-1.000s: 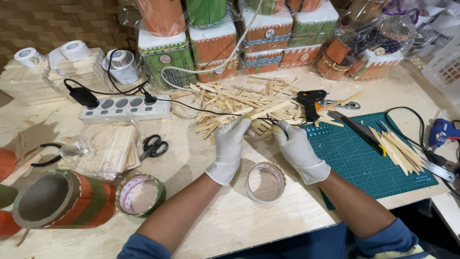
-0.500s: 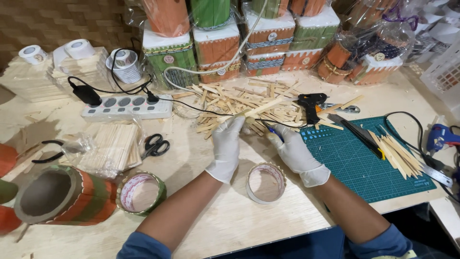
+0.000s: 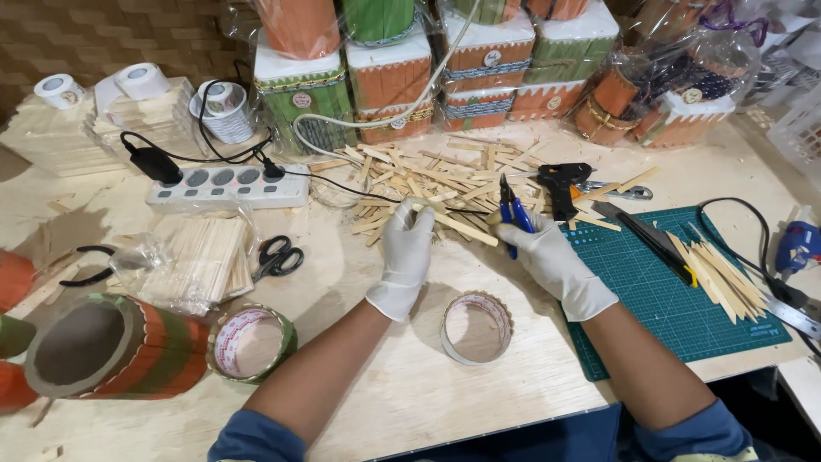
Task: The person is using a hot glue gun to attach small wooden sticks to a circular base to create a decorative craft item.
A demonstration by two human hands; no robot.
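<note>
Both my hands wear white gloves. My left hand (image 3: 405, 257) pinches one end of a flat wooden stick (image 3: 453, 227) lifted just off a heap of wooden sticks (image 3: 428, 175). My right hand (image 3: 552, 257) grips blue-handled cutting pliers (image 3: 511, 210), jaws pointing up beside the stick's other end. A black glue gun (image 3: 560, 184) lies just behind the right hand.
A tape roll (image 3: 475, 327) lies in front of my hands, another (image 3: 251, 342) to the left. A green cutting mat (image 3: 676, 291) with cut sticks and a knife is right. Power strip (image 3: 227, 184), scissors (image 3: 278, 255), bagged sticks, a striped cylinder (image 3: 111, 346) and decorated boxes (image 3: 385, 85) surround.
My left hand has lifted one stick from the heap and swung it level; my right hand has brought the blue pliers up to the stick's right end.
</note>
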